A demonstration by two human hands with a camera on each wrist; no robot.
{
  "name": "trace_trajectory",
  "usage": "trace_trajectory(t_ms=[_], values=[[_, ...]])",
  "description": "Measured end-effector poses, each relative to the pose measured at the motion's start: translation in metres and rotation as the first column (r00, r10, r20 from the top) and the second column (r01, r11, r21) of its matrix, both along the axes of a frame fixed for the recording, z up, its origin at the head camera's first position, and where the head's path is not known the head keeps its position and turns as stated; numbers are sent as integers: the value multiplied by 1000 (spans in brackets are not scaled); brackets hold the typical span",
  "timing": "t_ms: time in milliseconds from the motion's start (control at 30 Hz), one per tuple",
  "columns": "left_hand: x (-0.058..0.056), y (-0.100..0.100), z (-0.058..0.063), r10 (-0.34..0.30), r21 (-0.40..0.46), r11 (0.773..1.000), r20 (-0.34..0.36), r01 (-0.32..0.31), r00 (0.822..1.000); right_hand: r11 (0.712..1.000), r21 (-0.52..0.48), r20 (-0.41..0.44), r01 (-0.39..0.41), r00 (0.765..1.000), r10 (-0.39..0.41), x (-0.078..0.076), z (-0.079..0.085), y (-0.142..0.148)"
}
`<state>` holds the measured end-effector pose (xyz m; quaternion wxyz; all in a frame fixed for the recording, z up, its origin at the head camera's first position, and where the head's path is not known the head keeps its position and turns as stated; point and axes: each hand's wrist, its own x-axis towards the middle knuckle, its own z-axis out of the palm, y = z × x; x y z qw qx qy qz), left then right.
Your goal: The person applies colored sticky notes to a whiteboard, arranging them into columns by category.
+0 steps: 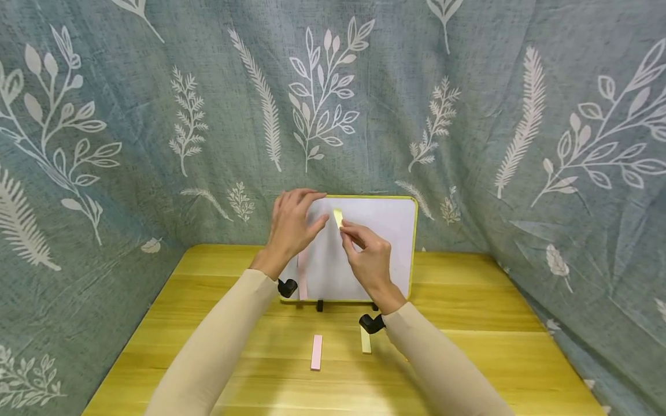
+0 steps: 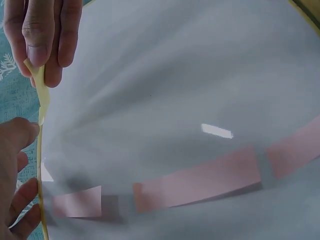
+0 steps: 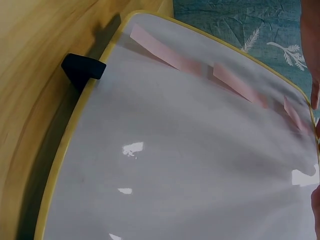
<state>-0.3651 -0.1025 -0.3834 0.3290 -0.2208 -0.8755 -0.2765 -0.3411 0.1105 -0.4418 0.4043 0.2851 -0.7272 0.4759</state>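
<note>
A whiteboard (image 1: 385, 254) with a yellow frame stands upright on the table. My right hand (image 1: 370, 257) pinches a yellow sticky strip (image 1: 338, 218) between thumb and fingers in front of the board's upper middle. In the left wrist view, the strip (image 2: 43, 95) hangs bent along the board's top edge. At the upper left of the board is my left hand (image 1: 291, 225), fingers spread loosely and fingertips right at the top edge. Three pink strips (image 2: 200, 180) run in a line down the board's left side, partly hidden by the left hand in the head view.
On the wooden table (image 1: 458, 289) before the board lie a pink strip pad (image 1: 316, 352) and a pale yellow one (image 1: 366, 342), partly covered by the right wrist's camera. Black feet (image 3: 82, 70) hold up the board. A leaf-patterned curtain (image 1: 333, 115) surrounds the table's back and sides.
</note>
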Motion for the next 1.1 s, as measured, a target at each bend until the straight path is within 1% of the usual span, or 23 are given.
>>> trace_trajectory(t_ms=[133, 267, 467, 600, 767, 967, 1100], values=[[-5, 3, 0, 30, -20, 999, 11, -30, 999, 1000, -14, -5, 3, 1000, -3, -1, 0, -3], [-8, 7, 0, 50, -21, 999, 8, -50, 999, 999, -33, -18, 15, 1000, -16, -3, -1, -6], [-10, 13, 0, 74, -21, 997, 14, -74, 997, 998, -62, -39, 7, 999, -10, -6, -3, -9], [-10, 17, 1, 81, -13, 997, 30, -81, 996, 998, -55, -29, 21, 999, -23, -7, -4, -10], [-11, 21, 0, 90, -1, 996, 32, -90, 995, 999, -30, -1, 43, 999, -43, -7, -5, -11], [-12, 25, -2, 110, 12, 994, 36, -111, 993, 999, -8, 19, 49, 999, -49, -7, -7, -11], [-14, 29, -3, 120, 36, 992, 29, -121, 992, 999, -6, 33, 50, 998, -49, -9, -9, -11]])
